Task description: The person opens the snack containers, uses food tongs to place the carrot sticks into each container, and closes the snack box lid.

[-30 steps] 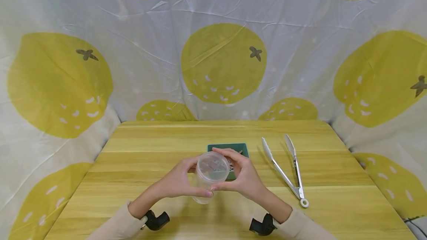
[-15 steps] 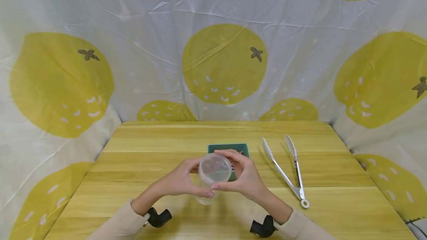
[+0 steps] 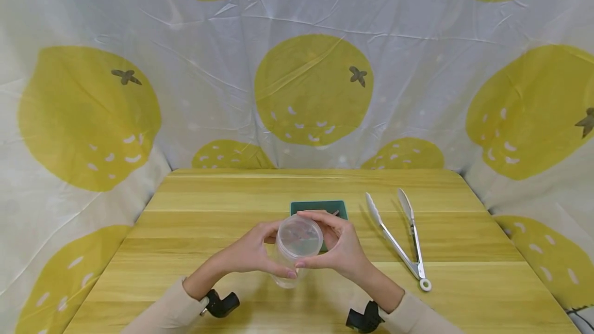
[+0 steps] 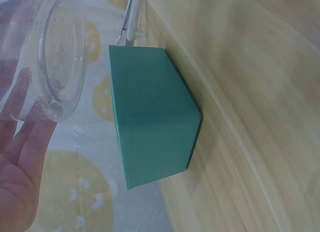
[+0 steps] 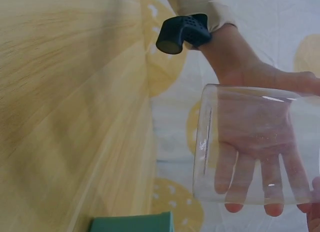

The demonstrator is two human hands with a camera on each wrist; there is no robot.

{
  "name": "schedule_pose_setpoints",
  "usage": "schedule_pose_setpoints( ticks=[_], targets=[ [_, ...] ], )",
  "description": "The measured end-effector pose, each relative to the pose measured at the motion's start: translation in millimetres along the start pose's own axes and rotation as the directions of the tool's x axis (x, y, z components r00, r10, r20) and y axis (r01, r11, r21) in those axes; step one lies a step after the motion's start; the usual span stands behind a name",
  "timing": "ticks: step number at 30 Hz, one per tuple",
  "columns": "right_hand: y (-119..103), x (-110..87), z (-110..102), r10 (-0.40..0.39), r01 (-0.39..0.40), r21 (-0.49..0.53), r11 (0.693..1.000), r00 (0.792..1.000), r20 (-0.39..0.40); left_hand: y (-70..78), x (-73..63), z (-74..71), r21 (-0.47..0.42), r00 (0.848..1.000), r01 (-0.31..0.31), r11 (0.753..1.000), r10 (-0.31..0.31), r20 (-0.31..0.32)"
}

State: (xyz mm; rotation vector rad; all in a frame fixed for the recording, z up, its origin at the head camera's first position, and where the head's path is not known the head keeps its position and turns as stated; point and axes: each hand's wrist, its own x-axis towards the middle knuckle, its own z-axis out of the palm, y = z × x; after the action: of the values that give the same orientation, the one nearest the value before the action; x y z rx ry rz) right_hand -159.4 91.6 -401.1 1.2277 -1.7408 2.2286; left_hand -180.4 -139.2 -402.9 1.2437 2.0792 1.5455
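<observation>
A clear plastic jar (image 3: 281,261) with a round translucent top is held up between both hands, tilted a little. My left hand (image 3: 250,251) grips the jar's body from the left, thumb across its near side. From the other side my right hand (image 3: 342,245) curls round the upper part, with its thumb on the near edge and fingers over the far edge. In the right wrist view the left palm shows through the transparent wall of the jar (image 5: 255,122). The jar's base is above the table in the left wrist view.
Just behind the hands stands a green rectangular box (image 3: 320,204), partly covered by them, with some small items in it. Metal tongs (image 3: 394,244) with pale tips lie spread at the right. Lemon-print cloth (image 3: 311,92) surrounds the wooden table (image 3: 204,205).
Both hands keep their hold on the jar, which has shifted very slightly to the right and nearer. The box and tongs have stayed in place.
</observation>
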Motion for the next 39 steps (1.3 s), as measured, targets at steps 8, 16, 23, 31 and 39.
schedule_pose_setpoints(
  ticks=[8, 16, 23, 31, 39],
  targets=[
    [4.6, 0.0, -1.5, 0.008, -0.008, 0.019, 1.0, 1.0, 0.023, 0.1, -1.8, 1.9, -0.003, 1.0, -0.014, 1.0, 0.014, 0.002],
    [9.1, 0.1, -1.5, -0.037, 0.035, 0.034, 0.999, 0.998, 0.052, 0.4, -4.8, 2.4, -0.005, 1.0, 0.007, 1.0, -0.007, -0.002],
    [11.9, 0.5, -2.0, -0.069, 0.065, 0.049, 0.997, 0.994, 0.085, 1.5, -6.0, 4.1, -0.011, 1.0, -0.003, 1.0, 0.003, -0.007],
    [12.4, 2.0, -4.0, -0.073, 0.067, 0.057, 0.996, 0.991, 0.113, -0.7, -6.9, 2.7, 0.007, 1.0, -0.03, 1.0, 0.03, -0.003],
    [11.6, 4.3, -6.6, -0.08, 0.073, 0.062, 0.995, 0.988, 0.134, 0.5, -5.2, 3.7, 0.019, 1.0, -0.026, 0.999, 0.026, -0.018]
  ],
)
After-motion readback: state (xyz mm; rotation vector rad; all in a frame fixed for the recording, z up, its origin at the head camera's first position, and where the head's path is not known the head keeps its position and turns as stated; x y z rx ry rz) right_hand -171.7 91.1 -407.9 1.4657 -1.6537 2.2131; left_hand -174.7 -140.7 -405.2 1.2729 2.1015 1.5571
